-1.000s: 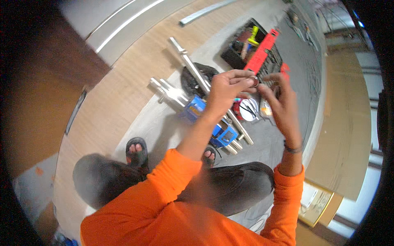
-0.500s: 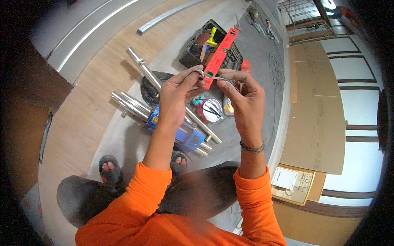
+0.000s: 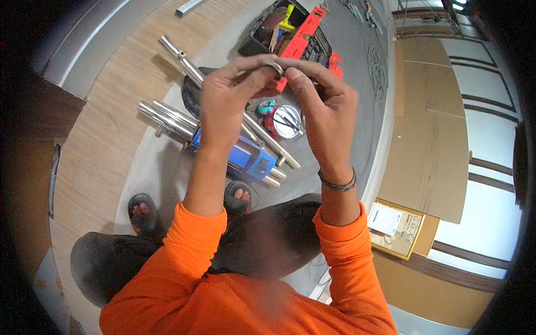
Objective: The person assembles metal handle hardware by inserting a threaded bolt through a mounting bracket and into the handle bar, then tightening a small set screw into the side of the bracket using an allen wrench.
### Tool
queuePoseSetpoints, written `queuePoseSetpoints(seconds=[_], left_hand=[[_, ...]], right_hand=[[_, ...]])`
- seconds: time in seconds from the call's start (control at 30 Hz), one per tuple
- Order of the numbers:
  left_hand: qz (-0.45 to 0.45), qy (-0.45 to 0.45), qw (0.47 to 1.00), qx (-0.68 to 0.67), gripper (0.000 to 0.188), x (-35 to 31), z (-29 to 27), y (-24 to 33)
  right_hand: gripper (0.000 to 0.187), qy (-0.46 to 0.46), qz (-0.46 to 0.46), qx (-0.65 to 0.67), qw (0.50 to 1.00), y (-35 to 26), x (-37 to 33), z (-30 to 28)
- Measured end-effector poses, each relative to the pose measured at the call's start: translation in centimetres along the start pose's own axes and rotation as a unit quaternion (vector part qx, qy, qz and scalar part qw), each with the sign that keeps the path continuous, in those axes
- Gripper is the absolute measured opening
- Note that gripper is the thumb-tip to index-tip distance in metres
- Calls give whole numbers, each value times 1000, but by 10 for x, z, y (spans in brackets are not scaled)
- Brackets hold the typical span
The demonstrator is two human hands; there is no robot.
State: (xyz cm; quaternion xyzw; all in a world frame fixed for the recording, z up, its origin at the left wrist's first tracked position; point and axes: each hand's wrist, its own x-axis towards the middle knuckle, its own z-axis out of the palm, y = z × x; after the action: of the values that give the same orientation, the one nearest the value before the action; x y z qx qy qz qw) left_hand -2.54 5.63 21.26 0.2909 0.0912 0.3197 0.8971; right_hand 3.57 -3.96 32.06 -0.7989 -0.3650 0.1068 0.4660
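Note:
My left hand (image 3: 223, 103) pinches a small, curved, ring-like metal piece (image 3: 273, 66) between thumb and fingers, held up in front of me. The fingertips of my right hand (image 3: 330, 114) are closed and meet the piece from the right; whatever they grip is hidden behind the thumb. Below the hands, shiny metal tubes with side fittings (image 3: 167, 120) lie on the floor, partly under a blue box (image 3: 249, 156). Another long metal tube (image 3: 191, 68) lies behind them, passing beneath my left wrist.
Beyond my hands, a red spirit level (image 3: 303, 36) rests across a black toolbox (image 3: 258, 40) of tools. A white round tub (image 3: 286, 121) holds dark sticks. A cable coil (image 3: 377, 72) lies farther right. Cardboard sheets (image 3: 430, 128) and a gold-framed board (image 3: 405, 229) stand along the right.
Both hands have risen in view and come together, the right fingertips now against the ring-like piece. The thin pale rod seen in the right fingers earlier is hidden now.

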Motion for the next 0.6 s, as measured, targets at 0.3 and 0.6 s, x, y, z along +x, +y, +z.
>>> queuePoseSetpoints(seconds=[0.3,0.6], left_hand=[[14,88,994,66,20,24,-37,8],[-54,123,988,79,19,29,-53,-7]], right_hand=[[22,-16,-19,-48,999,15,10,1],[19,22,-113,-120,986,25,15,-2]])
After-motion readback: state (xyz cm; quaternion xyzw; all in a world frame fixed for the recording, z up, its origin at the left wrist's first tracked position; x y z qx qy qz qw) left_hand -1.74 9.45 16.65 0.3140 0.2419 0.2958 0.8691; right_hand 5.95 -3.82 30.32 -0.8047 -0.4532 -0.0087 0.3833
